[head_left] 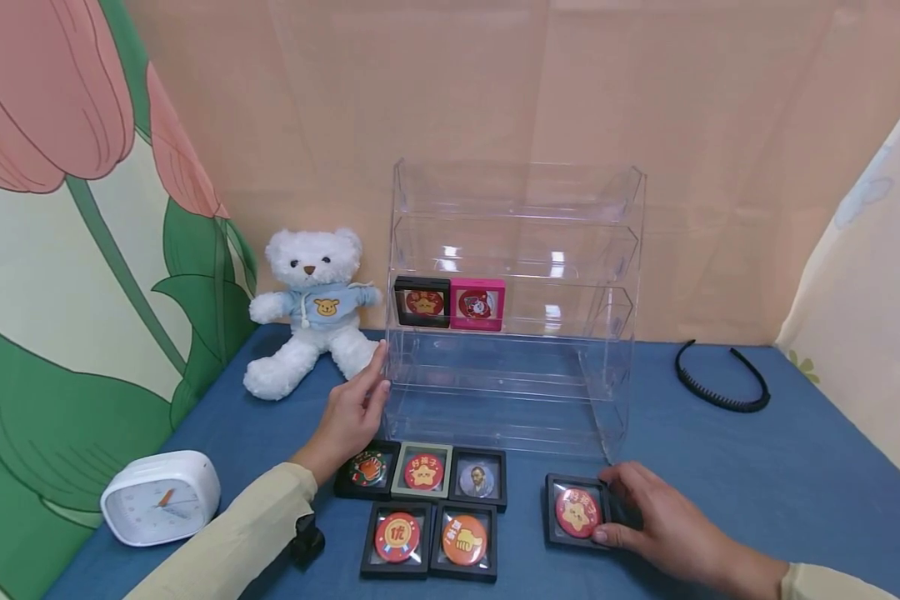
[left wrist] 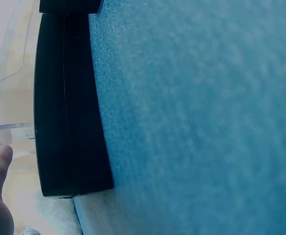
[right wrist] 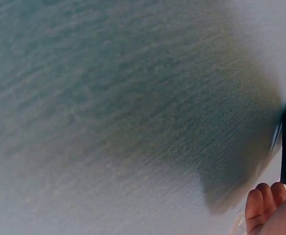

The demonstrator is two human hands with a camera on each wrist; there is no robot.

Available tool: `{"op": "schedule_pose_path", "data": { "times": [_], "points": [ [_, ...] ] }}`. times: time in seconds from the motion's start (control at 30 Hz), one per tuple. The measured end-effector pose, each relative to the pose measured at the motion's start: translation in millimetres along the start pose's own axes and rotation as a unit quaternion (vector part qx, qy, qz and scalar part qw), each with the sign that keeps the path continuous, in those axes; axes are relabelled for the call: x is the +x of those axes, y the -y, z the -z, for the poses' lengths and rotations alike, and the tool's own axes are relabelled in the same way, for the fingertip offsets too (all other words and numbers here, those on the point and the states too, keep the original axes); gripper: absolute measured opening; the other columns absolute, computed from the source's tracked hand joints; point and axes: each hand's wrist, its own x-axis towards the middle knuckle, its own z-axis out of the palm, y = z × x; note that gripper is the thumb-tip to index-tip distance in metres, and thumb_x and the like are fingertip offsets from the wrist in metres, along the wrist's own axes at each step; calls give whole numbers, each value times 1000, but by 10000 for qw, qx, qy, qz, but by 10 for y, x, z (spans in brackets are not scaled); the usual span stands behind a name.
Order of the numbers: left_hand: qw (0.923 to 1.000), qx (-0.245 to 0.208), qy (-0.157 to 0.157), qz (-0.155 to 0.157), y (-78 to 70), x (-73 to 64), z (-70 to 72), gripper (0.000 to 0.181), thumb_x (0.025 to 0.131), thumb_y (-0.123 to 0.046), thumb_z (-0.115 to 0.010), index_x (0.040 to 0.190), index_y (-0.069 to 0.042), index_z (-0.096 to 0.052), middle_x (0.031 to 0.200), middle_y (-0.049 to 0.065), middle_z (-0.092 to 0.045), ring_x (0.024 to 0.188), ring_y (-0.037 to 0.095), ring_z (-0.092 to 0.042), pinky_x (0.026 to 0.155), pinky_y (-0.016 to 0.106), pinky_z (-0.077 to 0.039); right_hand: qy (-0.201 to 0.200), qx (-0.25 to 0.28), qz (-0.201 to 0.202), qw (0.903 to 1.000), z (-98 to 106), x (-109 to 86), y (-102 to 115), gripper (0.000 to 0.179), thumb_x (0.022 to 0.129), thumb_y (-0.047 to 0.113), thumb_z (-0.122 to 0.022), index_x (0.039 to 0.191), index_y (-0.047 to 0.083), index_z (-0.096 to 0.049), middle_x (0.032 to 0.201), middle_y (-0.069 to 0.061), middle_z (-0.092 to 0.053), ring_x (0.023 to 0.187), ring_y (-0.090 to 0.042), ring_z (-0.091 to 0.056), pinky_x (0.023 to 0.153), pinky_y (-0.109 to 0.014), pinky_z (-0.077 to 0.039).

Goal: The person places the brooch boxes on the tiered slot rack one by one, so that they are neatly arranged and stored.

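Observation:
A clear acrylic tiered rack point(head_left: 510, 417) stands mid-table. My left hand point(head_left: 348, 421) has its fingers extended at the rack's lower left edge. My right hand point(head_left: 667, 533) pinches the right side of a black-framed badge point(head_left: 577, 512) with a red star face, low over the blue cloth. On the rack's middle tier, a black-framed badge point(head_left: 423, 302) sits beside a pink-framed badge point(head_left: 477, 305). Several more framed badges lie in two rows before the rack, among them a grey-green one point(head_left: 422, 471). In the left wrist view a dark frame's edge point(left wrist: 72, 107) lies beside my fingers.
A white teddy bear point(head_left: 311, 308) in a blue hoodie sits left of the rack. A white clock point(head_left: 161, 498) stands at the front left, and a black headband point(head_left: 723, 400) lies at the back right. Fabric backdrops surround the blue table point(head_left: 720, 475).

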Motion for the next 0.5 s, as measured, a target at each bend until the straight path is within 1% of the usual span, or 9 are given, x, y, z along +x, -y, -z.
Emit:
{"op": "schedule_pose_path", "data": {
  "times": [0.07, 0.2, 0.3, 0.37, 0.4, 0.43, 0.5],
  "points": [
    [10000, 0, 8, 8, -1, -1, 2, 59, 96, -2, -54, 149, -7, -29, 138, 18, -45, 89, 22, -65, 71, 37, -54, -76, -55, 18, 10000, -3, -12, 13, 65, 71, 64, -67, 112, 15, -55, 99, 5, -51, 86, -11, -52, 68, -34, -49],
    [10000, 12, 33, 46, -5, -6, 6, 59, 96, -3, -54, 149, -7, -29, 139, 18, -44, 101, 27, -63, 74, 38, -53, -139, -71, -15, 9999, 2, -33, 44, 65, 69, 65, -69, 108, 16, -53, 98, 5, -51, 86, -12, -52, 67, -34, -49],
    [10000, 33, 55, 68, -4, -10, 6, 59, 96, -4, -54, 149, -8, -29, 140, 17, -43, 103, 27, -62, 74, 38, -53, -193, -80, 84, 9997, 18, -53, 58, 63, 68, 64, -71, 105, 16, -52, 95, 7, -53, 84, -10, -53, 65, -31, -49],
    [9999, 43, 66, 66, -2, -11, 6, 59, 96, -4, -54, 149, -7, -28, 140, 17, -43, 98, 26, -63, 71, 38, -54, -254, -64, 232, 9994, 33, -66, 62, 60, 69, 62, -72, 103, 17, -51, 94, 9, -55, 81, -8, -54, 63, -29, -49],
    [9999, 43, 66, 62, -2, -10, 4, 59, 96, -4, -54, 149, -7, -28, 140, 17, -43, 100, 26, -63, 72, 37, -54, -288, -51, 313, 9991, 41, -74, 63, 58, 70, 61, -72, 101, 17, -51, 93, 9, -57, 80, -7, -55, 63, -29, -49],
    [10000, 36, 63, 47, 2, -9, 2, 59, 96, -3, -54, 149, -7, -28, 140, 17, -43, 97, 25, -64, 70, 37, -54, -323, -35, 403, 9987, 50, -82, 65, 56, 71, 60, -72, 100, 17, -51, 93, 9, -58, 79, -6, -55, 63, -28, -50],
    [10000, 3, 56, 18, 4, -5, 0, 59, 96, -2, -54, 149, -6, -28, 140, 18, -43, 94, 24, -64, 69, 37, -54, -412, 70, 595, 9974, 67, -95, 70, 48, 75, 55, -71, 98, 18, -52, 92, 10, -60, 78, -5, -57, 63, -26, -51]
  ]
}}
